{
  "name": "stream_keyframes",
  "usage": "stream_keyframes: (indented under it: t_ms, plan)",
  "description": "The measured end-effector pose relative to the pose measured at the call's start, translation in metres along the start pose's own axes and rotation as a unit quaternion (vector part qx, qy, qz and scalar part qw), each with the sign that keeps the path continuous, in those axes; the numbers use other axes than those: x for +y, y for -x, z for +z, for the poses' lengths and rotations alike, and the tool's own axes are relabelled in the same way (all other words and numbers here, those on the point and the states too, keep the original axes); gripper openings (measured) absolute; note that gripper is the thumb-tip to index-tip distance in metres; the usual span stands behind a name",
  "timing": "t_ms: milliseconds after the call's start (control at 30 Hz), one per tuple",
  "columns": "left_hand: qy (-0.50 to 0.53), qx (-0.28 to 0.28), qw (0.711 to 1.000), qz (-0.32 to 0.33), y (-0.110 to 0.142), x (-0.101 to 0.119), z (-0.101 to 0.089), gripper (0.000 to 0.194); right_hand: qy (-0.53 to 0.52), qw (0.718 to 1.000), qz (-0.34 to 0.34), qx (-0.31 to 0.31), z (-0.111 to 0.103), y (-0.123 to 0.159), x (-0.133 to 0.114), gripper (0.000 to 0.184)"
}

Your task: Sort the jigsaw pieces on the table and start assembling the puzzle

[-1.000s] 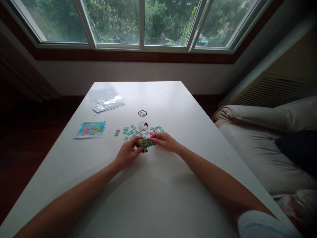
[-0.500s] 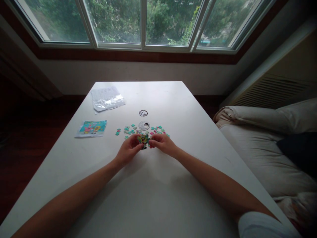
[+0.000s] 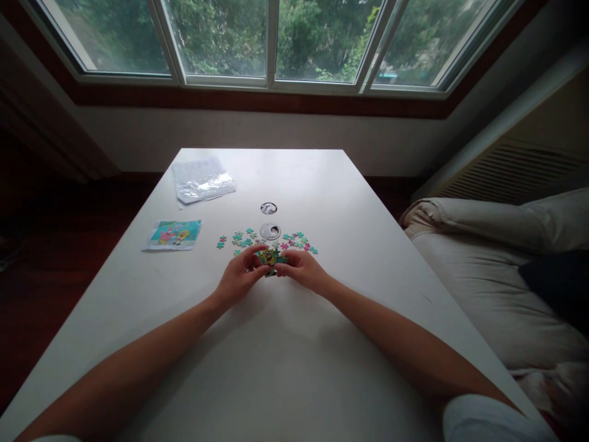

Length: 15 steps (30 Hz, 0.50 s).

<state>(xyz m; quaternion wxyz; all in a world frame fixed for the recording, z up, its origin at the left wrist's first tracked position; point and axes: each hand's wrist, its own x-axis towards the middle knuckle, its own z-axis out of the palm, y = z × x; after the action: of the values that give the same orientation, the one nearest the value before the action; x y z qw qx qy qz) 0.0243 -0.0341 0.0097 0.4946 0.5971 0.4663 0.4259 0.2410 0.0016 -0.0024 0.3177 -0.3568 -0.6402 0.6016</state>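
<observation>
Between my hands is a small joined section of jigsaw puzzle (image 3: 270,256), yellow and green with a cartoon face on it. My left hand (image 3: 242,270) pinches its left side between thumb and fingers. On the right side, my right hand (image 3: 301,269) grips it the same way. Loose puzzle pieces (image 3: 298,240), mostly green with some pink, lie scattered on the white table just beyond both hands. My fingers and the held section hide some pieces below them.
Two round, shiny discs (image 3: 270,231) lie behind the pieces. A cartoon picture sheet (image 3: 173,235) is at the left, with a clear plastic bag and papers (image 3: 203,180) farther back. A pale sofa (image 3: 483,276) stands along the right of the white table (image 3: 276,356).
The view has shifted slightly. Both hands keep hold of the puzzle section, with a small change in finger position at its right side.
</observation>
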Motion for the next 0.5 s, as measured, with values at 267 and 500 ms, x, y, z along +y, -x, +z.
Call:
stream_keyframes:
  t_ms: [267,500]
  plan:
    - [-0.03,0.025,0.999,0.004,0.0006,0.0023,0.0003,0.048,-0.011,1.0,0.021,-0.003,0.005,0.0016,-0.0044,0.035]
    - [0.025,0.028,0.999,-0.013,0.0011,0.0011,0.0037,0.047,-0.038,0.999,0.03,0.0,0.008,0.0011,-0.0057,0.035]
